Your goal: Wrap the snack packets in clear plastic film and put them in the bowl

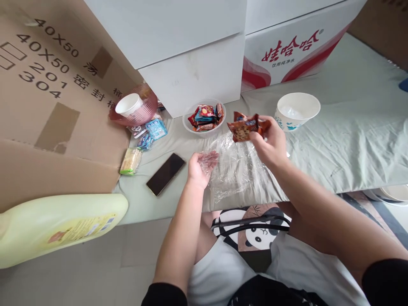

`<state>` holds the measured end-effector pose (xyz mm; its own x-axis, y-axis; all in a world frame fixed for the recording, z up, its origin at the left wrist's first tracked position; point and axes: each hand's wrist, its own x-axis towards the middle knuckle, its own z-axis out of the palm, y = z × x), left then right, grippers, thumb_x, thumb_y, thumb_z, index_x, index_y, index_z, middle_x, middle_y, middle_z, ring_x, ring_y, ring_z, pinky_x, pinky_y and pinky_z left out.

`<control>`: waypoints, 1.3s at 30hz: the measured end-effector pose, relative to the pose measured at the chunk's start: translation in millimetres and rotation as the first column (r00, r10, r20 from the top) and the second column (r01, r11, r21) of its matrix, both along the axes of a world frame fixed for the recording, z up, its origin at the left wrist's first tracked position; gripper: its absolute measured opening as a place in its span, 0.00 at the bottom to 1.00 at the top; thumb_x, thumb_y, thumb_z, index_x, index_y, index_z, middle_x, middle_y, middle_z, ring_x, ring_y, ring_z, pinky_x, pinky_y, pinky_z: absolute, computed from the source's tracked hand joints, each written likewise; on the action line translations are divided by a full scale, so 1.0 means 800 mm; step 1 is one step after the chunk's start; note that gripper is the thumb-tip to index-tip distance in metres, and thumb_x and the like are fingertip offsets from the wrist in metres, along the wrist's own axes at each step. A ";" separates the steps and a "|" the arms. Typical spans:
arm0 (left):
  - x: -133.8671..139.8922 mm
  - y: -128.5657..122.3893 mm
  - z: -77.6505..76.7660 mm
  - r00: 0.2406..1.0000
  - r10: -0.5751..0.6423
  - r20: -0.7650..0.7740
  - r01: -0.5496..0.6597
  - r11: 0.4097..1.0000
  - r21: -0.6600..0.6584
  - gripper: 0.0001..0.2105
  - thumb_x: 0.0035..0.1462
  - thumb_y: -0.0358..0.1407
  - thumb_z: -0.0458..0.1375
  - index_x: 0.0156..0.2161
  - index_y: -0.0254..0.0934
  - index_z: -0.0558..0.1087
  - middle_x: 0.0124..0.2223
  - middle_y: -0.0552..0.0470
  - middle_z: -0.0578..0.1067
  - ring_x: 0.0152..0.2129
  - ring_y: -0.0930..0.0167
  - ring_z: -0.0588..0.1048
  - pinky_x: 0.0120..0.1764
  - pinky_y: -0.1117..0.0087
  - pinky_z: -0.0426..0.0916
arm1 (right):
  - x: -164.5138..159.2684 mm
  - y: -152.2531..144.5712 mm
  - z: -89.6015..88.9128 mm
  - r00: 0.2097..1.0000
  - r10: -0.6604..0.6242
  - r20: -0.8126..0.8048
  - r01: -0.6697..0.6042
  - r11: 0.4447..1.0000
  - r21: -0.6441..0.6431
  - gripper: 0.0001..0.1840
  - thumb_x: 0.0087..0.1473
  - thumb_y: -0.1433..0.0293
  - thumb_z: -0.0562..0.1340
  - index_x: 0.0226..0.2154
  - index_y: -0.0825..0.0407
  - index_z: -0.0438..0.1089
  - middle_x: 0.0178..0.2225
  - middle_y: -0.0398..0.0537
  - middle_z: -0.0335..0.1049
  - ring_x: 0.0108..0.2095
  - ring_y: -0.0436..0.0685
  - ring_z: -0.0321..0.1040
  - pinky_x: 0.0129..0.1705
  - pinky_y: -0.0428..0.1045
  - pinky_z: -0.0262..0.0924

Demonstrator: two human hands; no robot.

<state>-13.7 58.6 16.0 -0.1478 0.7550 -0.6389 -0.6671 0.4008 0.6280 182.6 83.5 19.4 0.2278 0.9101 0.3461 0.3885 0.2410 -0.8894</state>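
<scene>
My right hand [272, 142] is closed around a few brown snack packets [242, 128], held up above the cloth. A clear plastic bag [231, 170] lies crumpled on the cloth between my hands. My left hand [200, 170] grips its left edge, with the film draped over the fingers. Just beyond sits a clear round bowl [204, 132] with red, blue and brown snack packets [205, 114] piled in it. A white paper cup with blue print [298, 110] stands to the right of my right hand.
A smartphone [166, 174] lies left of my left hand. Farther left are wrapped snacks [156, 128], a packet of biscuits [130, 160], and a pink bowl [146, 110] holding a white cup [128, 104]. Cartons [197, 68] wall the back. A large pale-yellow bottle [63, 223] lies at front left.
</scene>
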 end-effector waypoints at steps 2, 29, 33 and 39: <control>0.000 0.001 -0.001 1.000 -0.004 0.006 0.004 1.000 -0.004 0.03 0.47 0.31 0.53 0.24 0.37 0.66 0.30 0.46 0.81 0.29 0.68 0.81 0.33 0.72 0.71 | -0.023 0.035 0.014 0.996 0.065 0.057 -0.065 0.998 -0.003 0.17 0.52 0.64 0.60 0.45 0.49 0.69 0.35 0.46 0.73 0.33 0.56 0.68 0.40 0.54 0.66; -0.028 0.008 -0.019 0.743 -0.102 -0.661 0.246 0.961 0.129 0.16 0.42 0.35 0.66 0.34 0.40 0.63 0.38 0.54 0.77 0.23 0.74 0.77 0.18 0.77 0.56 | 0.033 -0.082 -0.058 0.549 0.567 0.614 -0.514 0.808 -0.287 0.24 0.60 0.67 0.60 0.58 0.51 0.71 0.64 0.56 0.69 0.65 0.67 0.64 0.64 0.66 0.61; -0.053 0.014 -0.034 0.421 0.194 -0.886 0.062 0.968 0.241 0.13 0.46 0.30 0.61 0.37 0.40 0.64 0.35 0.57 0.72 0.19 0.79 0.69 0.23 0.75 0.60 | 0.037 -0.081 -0.053 0.551 0.525 0.649 -0.410 0.848 -0.338 0.25 0.61 0.67 0.59 0.60 0.51 0.72 0.65 0.56 0.68 0.66 0.69 0.61 0.63 0.66 0.61; -0.011 -0.039 -0.024 0.070 0.225 -0.972 0.733 0.649 0.204 0.06 0.55 0.35 0.62 0.39 0.41 0.70 0.38 0.51 0.74 0.36 0.68 0.75 0.41 0.65 0.73 | 0.032 -0.082 -0.051 0.599 0.450 0.662 -0.291 0.893 -0.344 0.22 0.63 0.66 0.58 0.57 0.52 0.74 0.63 0.58 0.69 0.64 0.71 0.63 0.61 0.67 0.63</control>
